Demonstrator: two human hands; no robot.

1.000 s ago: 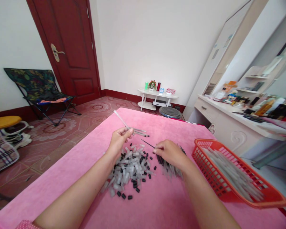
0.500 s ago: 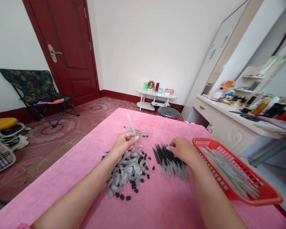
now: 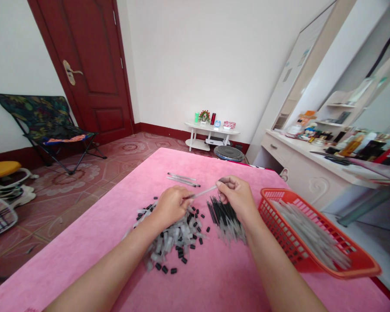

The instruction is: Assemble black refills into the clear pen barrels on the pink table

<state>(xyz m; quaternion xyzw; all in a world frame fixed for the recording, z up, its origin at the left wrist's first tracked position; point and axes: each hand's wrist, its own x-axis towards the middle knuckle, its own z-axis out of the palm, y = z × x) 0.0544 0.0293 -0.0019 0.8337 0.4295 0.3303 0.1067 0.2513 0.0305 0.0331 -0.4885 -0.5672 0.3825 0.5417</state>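
A translucent pen barrel (image 3: 205,191) spans the gap between my two hands, above the table. My left hand (image 3: 173,204) is closed, pinching its left end. At the other end, the fingers of my right hand (image 3: 236,193) are closed round it; a dark bit shows by those fingertips, too small to make out. Beneath my left hand spreads a heap of clear pen caps (image 3: 170,236) mixed with small black plugs (image 3: 164,269). A bundle of black-and-clear pen refills (image 3: 225,221) lies under my right hand. Several pens (image 3: 182,179) lie farther back on the cloth.
A red plastic basket (image 3: 318,262) holding many clear barrels (image 3: 308,232) stands at the right on the pink-covered table (image 3: 94,242). Beyond it is a white dresser (image 3: 312,167) with bottles. A folding chair (image 3: 52,115) and a yellow stool (image 3: 1,169) stand left.
My right hand has lifted from the refills and moved left to the barrel. My left hand has turned, and the barrel has swung from upright to nearly level.
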